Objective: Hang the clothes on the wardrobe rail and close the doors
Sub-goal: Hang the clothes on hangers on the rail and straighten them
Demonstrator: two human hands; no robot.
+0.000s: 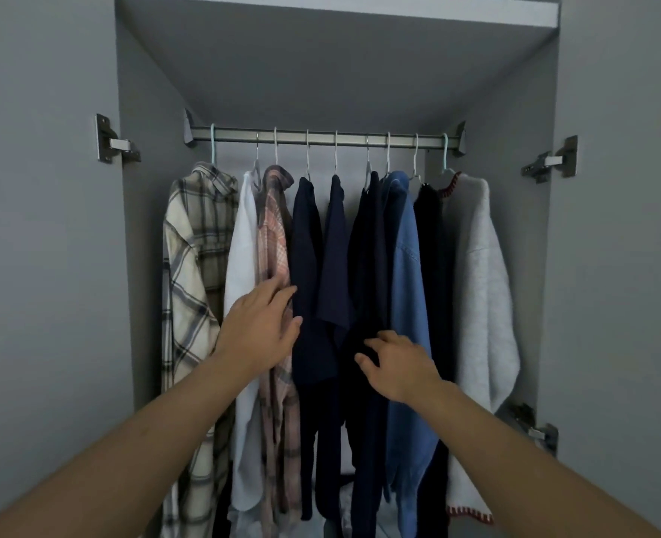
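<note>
1. Head view: nearest, the left hand (261, 330) lies flat with fingers straight against the pink plaid shirt (276, 242), seemingly pushing the left garments aside.
2. Right hand (397, 365) has fingers spread and loosely bent on the dark navy garment (367, 266); I cannot tell whether it pinches cloth.
3. Farther back, the clothes already hang from the rail (321, 138), so spacing them looks like the purpose.
4. Both doors stand open; the left door (41, 266) frames that side.

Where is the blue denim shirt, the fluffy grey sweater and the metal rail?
blue denim shirt (408, 266), head view, on the front panel below the shoulder.
fluffy grey sweater (480, 273), head view, on the sleeve facing out.
metal rail (356, 136), head view, on the bar between two hanger hooks.
</note>
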